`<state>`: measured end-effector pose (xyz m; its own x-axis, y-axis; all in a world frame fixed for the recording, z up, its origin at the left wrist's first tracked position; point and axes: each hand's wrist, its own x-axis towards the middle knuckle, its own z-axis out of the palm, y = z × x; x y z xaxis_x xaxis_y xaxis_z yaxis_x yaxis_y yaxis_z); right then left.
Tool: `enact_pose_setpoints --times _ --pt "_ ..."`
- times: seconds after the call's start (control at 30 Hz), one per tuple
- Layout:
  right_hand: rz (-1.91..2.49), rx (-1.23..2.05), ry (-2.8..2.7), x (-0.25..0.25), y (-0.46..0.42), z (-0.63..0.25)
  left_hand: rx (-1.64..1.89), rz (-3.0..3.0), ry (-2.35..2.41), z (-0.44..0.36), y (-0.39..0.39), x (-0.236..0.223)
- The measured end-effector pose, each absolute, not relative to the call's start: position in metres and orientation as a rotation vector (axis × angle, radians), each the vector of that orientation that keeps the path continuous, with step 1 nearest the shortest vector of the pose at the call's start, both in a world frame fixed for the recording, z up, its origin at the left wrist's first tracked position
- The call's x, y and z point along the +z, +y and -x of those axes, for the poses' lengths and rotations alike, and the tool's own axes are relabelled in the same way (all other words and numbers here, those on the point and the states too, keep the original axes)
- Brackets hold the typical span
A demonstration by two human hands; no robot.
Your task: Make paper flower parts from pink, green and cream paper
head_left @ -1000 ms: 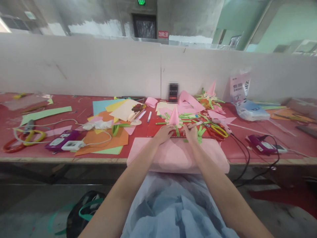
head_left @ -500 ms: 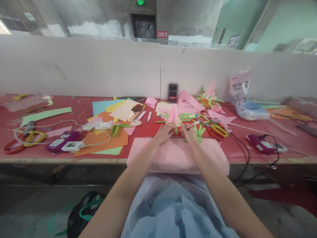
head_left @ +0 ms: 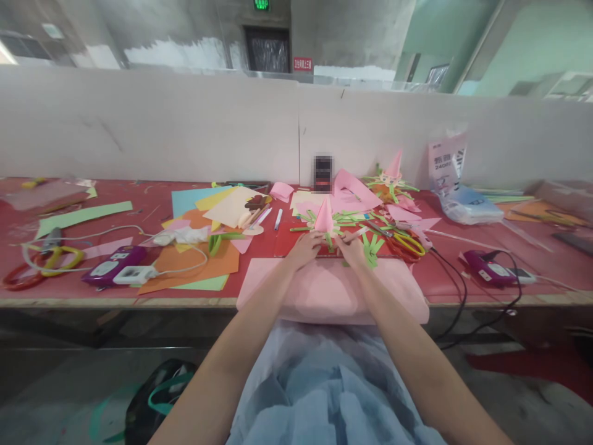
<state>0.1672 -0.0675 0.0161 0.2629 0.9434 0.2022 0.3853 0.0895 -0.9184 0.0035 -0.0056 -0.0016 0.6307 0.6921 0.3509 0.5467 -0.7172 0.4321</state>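
A paper figure with a pink cone hat [head_left: 324,216] and green paper strips [head_left: 349,218] around it lies on the red table before me. My left hand [head_left: 303,250] grips its lower left edge, fingers bent against the paper. From the right, my right hand [head_left: 353,250] is closed around a pale pen [head_left: 360,233], its fingertips close to the figure's lower edge. My fingers hide part of the face area. Just right of that hand lies a cut green paper piece [head_left: 372,248].
Yellow-handled scissors [head_left: 407,245] lie to the right, beside a corded pink tool [head_left: 422,240]. A similar finished figure [head_left: 393,173] stands behind. Coloured paper sheets [head_left: 217,259], a purple device [head_left: 113,266] and other scissors [head_left: 60,259] are on the left. A pink cushion [head_left: 333,296] lies under my forearms.
My right hand has shifted slightly left, towards the figure, with the pen in it. My left hand stays at the figure's edge, its fingers slightly more drawn in.
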Motion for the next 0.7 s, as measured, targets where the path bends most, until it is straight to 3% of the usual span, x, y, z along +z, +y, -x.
enact_pose_setpoints --times 0.7 --pt "1.499 0.667 -1.337 0.0122 -0.0674 -0.168 0.697 -2.534 0.997 -0.0042 -0.0084 0.0052"
